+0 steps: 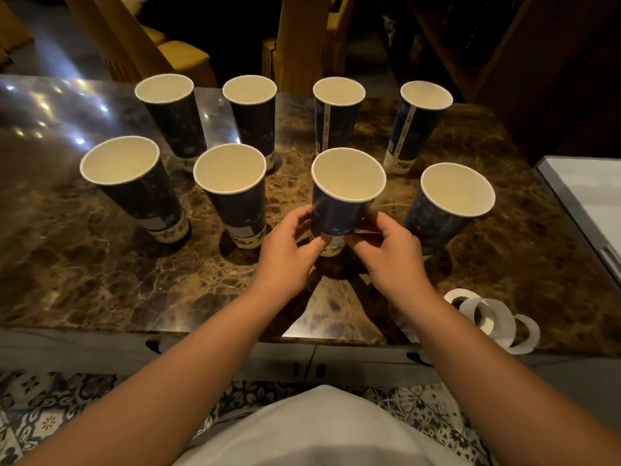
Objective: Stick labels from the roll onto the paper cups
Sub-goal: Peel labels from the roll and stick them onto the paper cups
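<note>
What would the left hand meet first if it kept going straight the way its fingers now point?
The left hand already touches the cup it holds together with the right hand. Its fingers point up and right, so it would likely press straight into that cup's lower wall.

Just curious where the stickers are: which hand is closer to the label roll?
Right. The right hand holds a cup, up-left of the label roll; the left hand is farther left.

Print runs down the pale seam strips of the paper cups [337,210], too small to read.
</note>
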A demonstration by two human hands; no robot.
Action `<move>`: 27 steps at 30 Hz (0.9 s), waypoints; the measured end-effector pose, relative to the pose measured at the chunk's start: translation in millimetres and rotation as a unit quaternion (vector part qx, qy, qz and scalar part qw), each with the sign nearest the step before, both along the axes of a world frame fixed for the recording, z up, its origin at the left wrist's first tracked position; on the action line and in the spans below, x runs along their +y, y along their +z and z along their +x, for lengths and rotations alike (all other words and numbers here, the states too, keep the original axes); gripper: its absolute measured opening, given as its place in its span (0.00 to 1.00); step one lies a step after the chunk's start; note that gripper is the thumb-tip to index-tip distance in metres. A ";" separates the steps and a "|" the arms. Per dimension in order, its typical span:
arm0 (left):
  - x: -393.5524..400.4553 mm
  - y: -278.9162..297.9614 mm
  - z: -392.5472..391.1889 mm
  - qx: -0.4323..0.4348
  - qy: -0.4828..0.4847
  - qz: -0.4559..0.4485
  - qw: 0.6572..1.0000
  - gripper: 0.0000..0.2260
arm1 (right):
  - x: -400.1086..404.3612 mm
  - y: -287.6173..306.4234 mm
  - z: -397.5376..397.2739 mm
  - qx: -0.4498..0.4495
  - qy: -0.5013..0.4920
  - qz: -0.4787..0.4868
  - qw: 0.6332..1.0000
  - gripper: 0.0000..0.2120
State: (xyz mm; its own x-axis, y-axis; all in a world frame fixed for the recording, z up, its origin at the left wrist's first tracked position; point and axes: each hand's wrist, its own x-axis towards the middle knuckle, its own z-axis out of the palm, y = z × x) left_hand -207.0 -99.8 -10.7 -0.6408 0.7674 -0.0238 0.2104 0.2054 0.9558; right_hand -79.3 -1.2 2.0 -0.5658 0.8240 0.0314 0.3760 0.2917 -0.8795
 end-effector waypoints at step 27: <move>-29.0 -13.9 25.5 -0.016 -0.025 -0.044 0.999 0.27 | -28.7 -2.7 22.1 -0.118 0.048 0.006 0.992 0.39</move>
